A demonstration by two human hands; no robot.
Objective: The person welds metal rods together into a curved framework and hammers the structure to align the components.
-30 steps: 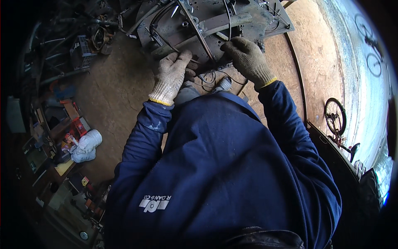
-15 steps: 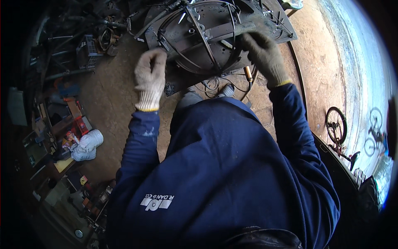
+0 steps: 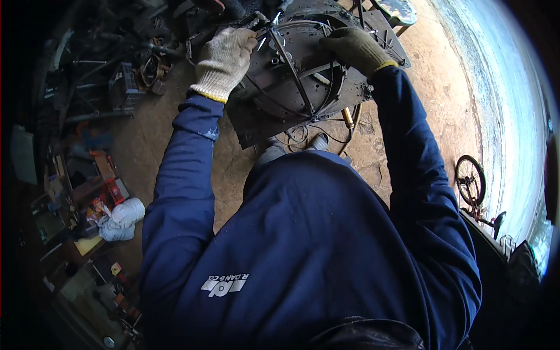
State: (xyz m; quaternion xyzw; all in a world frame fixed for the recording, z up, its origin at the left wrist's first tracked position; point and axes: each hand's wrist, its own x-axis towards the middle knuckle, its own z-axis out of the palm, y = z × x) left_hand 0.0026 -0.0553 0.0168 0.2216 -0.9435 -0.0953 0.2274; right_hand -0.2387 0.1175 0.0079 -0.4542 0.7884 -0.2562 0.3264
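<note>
A round frame of thin dark metal rods (image 3: 303, 76) lies on a dark steel work plate (image 3: 256, 125) in front of me. My left hand (image 3: 224, 58), in a pale knitted glove, grips the frame's left rim. My right hand (image 3: 353, 49), in a darker glove, holds the frame's right rim near the top. Both arms wear dark blue sleeves. The fingertips are partly hidden by the rods.
Scrap metal and tool parts (image 3: 140, 64) pile up at the upper left. White cloth bundles (image 3: 122, 219) and small boxes lie at the left. A brass-tipped torch (image 3: 347, 116) and cables hang below the plate. A bicycle (image 3: 472, 184) stands at the right on the dirt floor.
Both hands have moved apart and farther from my body, from the plate's near edge to the round frame's opposite rims. The view has tilted so the plate sits higher.
</note>
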